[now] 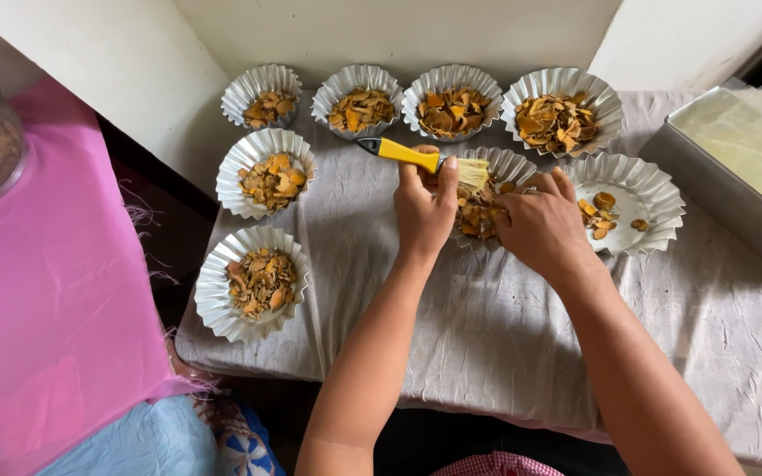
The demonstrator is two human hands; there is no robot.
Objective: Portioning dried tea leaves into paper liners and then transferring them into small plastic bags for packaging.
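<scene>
My left hand (423,210) is clamped on the yellow brush (421,159), handle running out left, bristles over the fluted tin (515,167). My right hand (540,225) steadies that tin's right edge, fingers curled.

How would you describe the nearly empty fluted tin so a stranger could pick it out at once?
Start at the grey cloth on the table, then find the big metal tray at its right edge. The fluted tin just left of it holds only a few orange chips; the others are filled.
</scene>
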